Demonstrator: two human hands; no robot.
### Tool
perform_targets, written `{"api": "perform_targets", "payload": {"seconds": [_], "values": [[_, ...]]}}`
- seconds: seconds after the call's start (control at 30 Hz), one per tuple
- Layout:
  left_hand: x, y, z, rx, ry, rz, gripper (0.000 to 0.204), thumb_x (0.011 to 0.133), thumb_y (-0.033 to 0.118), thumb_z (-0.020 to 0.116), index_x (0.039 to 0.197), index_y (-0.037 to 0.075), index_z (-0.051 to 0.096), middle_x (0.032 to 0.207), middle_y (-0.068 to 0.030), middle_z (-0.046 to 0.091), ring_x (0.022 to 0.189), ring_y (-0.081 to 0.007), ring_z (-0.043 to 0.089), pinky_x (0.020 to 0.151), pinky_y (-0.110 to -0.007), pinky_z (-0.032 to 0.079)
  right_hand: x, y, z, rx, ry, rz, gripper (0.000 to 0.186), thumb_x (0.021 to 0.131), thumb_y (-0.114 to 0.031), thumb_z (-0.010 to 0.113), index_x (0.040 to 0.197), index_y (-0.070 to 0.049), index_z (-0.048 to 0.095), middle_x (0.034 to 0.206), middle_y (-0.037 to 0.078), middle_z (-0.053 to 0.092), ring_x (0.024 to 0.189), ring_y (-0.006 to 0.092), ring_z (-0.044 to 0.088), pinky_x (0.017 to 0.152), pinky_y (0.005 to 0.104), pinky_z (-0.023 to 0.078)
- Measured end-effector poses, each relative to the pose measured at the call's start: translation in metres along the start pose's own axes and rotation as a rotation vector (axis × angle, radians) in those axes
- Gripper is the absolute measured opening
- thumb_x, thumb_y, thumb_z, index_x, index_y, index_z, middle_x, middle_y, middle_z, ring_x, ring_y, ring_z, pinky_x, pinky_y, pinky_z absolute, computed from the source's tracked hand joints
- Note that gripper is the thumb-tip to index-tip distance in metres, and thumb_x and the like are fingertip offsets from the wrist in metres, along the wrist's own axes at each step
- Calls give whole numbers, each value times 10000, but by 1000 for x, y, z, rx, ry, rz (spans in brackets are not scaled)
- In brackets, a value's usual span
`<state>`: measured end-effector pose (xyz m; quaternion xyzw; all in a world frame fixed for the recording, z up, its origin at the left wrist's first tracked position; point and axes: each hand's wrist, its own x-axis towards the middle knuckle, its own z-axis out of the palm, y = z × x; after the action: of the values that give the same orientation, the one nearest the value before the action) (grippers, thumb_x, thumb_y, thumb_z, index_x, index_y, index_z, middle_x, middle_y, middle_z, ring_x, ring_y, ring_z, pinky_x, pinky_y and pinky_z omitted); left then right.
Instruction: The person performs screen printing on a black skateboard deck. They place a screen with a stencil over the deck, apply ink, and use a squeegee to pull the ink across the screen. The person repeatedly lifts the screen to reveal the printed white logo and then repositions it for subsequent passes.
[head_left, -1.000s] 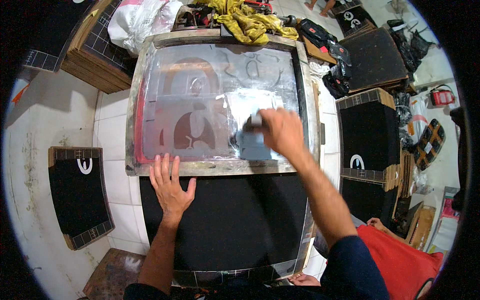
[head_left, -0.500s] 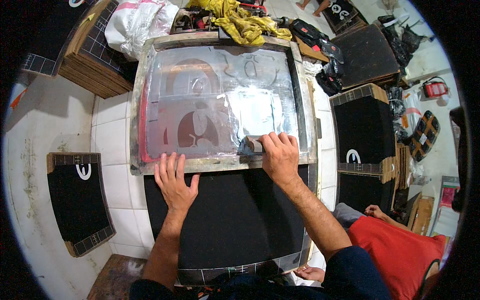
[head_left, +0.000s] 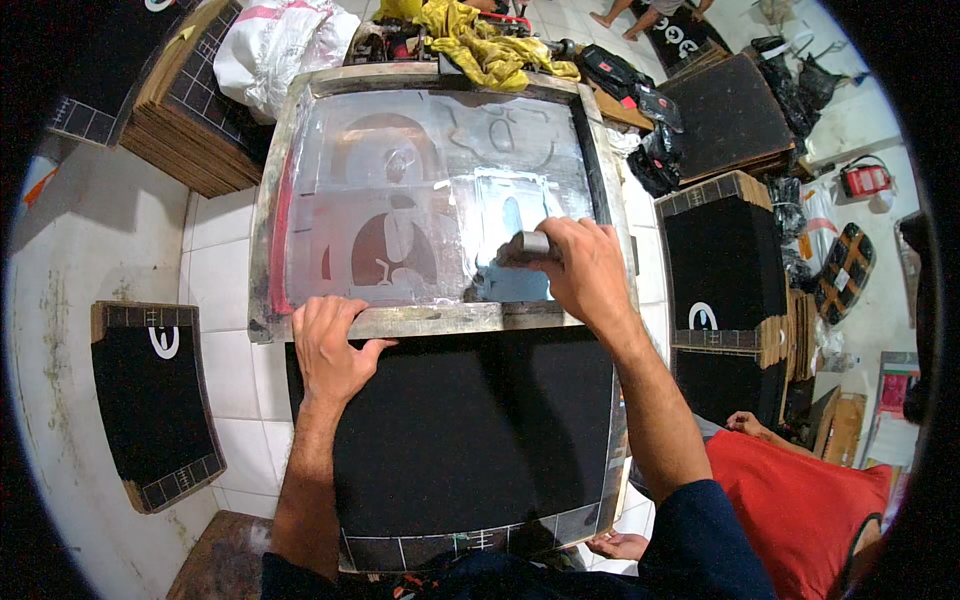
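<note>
A wood-framed printing screen (head_left: 440,320) lies across the far part of a board covered with black cloth (head_left: 450,430). Bent over the screen's near rail at its left end are the fingers of my left hand (head_left: 335,348), with the thumb along the near edge. My right hand (head_left: 592,275) is closed on a small dark squeegee (head_left: 524,248) over the right part of the mesh. Whether its blade touches the mesh, I cannot tell. Dark ink smears the mesh near the squeegee. Cutout-like shapes show in the mesh's left half.
A person in a red top (head_left: 800,490) is close at my right, one hand by the board's near corner. Stacked boards (head_left: 185,150) stand far left, more boards with black cloth (head_left: 722,270) at right. A yellow cloth (head_left: 490,50) lies beyond the screen.
My right hand has moved the squeegee away from me, off the near rail. My left hand has shifted slightly left, its fingers now bent over the rail. The screen has shifted slightly.
</note>
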<state>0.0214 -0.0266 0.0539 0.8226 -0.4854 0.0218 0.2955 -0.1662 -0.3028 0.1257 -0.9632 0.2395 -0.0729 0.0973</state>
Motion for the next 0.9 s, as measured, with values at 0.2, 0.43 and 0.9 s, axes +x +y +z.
{"api": "perform_targets", "payload": {"seconds": [0.2, 0.43, 0.9], "values": [[1, -2, 1, -24, -4, -1, 505, 615, 271, 950, 1002, 77, 691, 985, -58, 671, 985, -291, 600, 890, -435, 401, -2, 8, 12, -9, -74, -32, 355, 774, -176, 858, 1072, -126, 672, 936, 57, 713, 972, 279, 667, 855, 440, 416], [3, 2, 0, -3, -16, -11, 505, 610, 267, 950, 1000, 74, 693, 982, -62, 671, 987, -297, 601, 892, -431, 404, 140, 63, 30, -119, -61, 14, 497, 789, -305, 850, 1214, -107, 683, 1046, 140, 761, 1013, 363, 716, 831, 515, 526], [21, 27, -31, 4, -21, 15, 486, 635, 253, 943, 1014, 63, 706, 995, -69, 680, 1010, -285, 606, 965, -436, 387, -69, -33, 0, 60, 209, -13, 462, 714, -8, 756, 1152, -107, 647, 1035, 77, 640, 981, 315, 585, 904, 433, 457]]}}
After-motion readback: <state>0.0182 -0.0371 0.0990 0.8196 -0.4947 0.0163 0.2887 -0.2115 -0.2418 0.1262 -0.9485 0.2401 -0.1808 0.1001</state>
